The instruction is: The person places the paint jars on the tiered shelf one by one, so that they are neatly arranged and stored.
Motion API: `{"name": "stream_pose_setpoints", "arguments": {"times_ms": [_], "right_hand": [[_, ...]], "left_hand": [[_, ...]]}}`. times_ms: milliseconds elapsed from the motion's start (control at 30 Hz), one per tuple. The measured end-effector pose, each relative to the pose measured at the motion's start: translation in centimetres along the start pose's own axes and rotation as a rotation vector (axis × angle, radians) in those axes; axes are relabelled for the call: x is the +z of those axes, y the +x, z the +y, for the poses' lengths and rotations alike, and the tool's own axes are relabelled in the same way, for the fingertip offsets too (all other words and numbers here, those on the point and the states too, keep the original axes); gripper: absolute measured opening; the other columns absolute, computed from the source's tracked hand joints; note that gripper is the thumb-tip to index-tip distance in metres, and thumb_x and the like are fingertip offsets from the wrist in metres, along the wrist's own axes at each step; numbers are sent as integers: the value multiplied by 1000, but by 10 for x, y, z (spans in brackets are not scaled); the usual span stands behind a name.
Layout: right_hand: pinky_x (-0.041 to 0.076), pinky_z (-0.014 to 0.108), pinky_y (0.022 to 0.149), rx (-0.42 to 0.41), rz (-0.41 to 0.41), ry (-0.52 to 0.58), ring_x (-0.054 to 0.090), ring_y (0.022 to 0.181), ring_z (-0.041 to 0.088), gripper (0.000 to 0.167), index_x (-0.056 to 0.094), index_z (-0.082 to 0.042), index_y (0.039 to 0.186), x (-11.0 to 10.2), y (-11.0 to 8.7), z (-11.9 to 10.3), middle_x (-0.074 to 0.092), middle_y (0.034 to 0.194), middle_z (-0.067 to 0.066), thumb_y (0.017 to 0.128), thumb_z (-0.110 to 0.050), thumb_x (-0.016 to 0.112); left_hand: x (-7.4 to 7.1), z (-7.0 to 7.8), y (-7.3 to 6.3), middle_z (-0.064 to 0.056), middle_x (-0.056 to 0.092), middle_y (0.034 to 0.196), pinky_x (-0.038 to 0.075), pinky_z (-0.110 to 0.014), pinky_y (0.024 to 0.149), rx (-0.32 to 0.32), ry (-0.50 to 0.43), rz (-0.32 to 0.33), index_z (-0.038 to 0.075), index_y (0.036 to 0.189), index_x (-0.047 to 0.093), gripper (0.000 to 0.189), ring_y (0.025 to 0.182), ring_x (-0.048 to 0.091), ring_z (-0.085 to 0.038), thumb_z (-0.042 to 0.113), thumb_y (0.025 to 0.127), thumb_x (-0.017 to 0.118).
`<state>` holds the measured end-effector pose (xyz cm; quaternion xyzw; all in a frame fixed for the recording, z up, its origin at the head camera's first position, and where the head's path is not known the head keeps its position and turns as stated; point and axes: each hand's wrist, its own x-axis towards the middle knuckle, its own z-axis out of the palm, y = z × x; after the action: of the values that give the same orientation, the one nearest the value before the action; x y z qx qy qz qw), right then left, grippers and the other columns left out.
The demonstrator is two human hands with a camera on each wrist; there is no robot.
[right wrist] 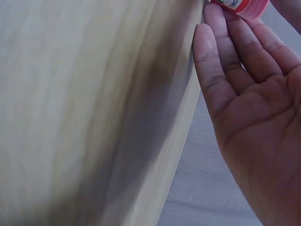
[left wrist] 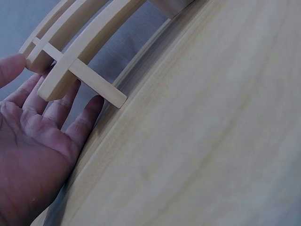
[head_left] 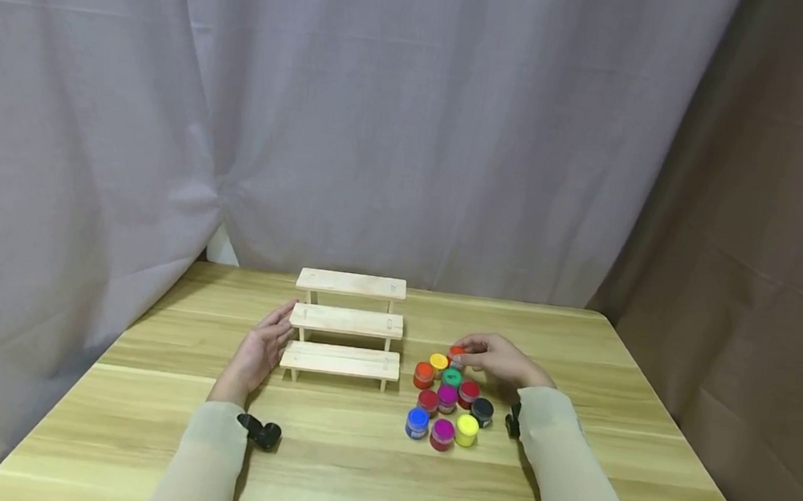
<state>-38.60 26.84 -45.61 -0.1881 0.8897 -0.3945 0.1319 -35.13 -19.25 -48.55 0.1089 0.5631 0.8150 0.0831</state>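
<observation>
A three-tier wooden step stand [head_left: 346, 320] is upright on the table, left of several small paint jars. My left hand [head_left: 263, 352] is at the stand's left end, its fingers fairly straight; in the left wrist view they reach behind the end of the tiers [left wrist: 59, 80], with the thumb near a board's edge. At the back of the jar group, my right hand [head_left: 500, 358] pinches an orange-red paint jar [head_left: 457, 353]. The right wrist view shows only part of this jar [right wrist: 244, 6], at the fingertips. Beside it are a yellow-orange jar [head_left: 438, 362] and a green jar [head_left: 451, 378].
Toward the front are a blue jar [head_left: 417, 421], a magenta jar [head_left: 443, 433], a bright yellow jar [head_left: 466, 429] and a black jar [head_left: 482, 411]. Grey curtains [head_left: 414, 123] hang behind the wooden table [head_left: 349, 487] and along its sides.
</observation>
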Motion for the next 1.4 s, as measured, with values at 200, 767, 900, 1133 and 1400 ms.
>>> {"name": "stream_pose_setpoints", "arguments": {"times_ms": [200, 767, 900, 1133, 1400], "right_hand": [[54, 39, 83, 6, 13, 17, 63, 102, 23, 36, 68, -10, 123, -1, -2, 1, 70, 111, 5, 97, -34, 68], [55, 53, 90, -30, 77, 143, 64, 106, 39, 41, 63, 2, 127, -14, -3, -15, 69, 113, 16, 96, -23, 70], [52, 57, 92, -38, 95, 123, 64, 108, 42, 45, 62, 3, 129, -16, 2, -21, 69, 114, 15, 96, -27, 69], [50, 57, 96, -72, 104, 114, 63, 111, 40, 38, 68, -6, 122, -19, 22, -34, 72, 109, 9, 94, -32, 72], [54, 51, 91, -102, 111, 66, 66, 102, 27, 41, 71, -11, 118, -20, 35, -55, 73, 106, 5, 90, -41, 75]], "left_hand": [[2, -2, -1, -13, 16, 167, 16, -49, 122, 4, 32, 0, 9, 162, 15, 60, 151, 20, -34, 12, 105, 37], [2, -2, 6, -12, 19, 166, 17, -52, 121, 1, 20, 2, 11, 161, 20, 61, 150, 21, -33, 12, 105, 41], [0, -1, 3, -13, 16, 167, 17, -52, 121, -2, 24, 2, 9, 161, 16, 62, 151, 20, -34, 11, 105, 41], [-1, 0, 0, -11, 19, 166, 18, -51, 121, -7, 14, 30, 10, 161, 18, 62, 150, 22, -32, 12, 104, 42], [0, 0, 0, -12, 22, 165, 21, -50, 120, 1, 7, 30, 11, 161, 22, 61, 149, 25, -32, 12, 103, 44]]}}
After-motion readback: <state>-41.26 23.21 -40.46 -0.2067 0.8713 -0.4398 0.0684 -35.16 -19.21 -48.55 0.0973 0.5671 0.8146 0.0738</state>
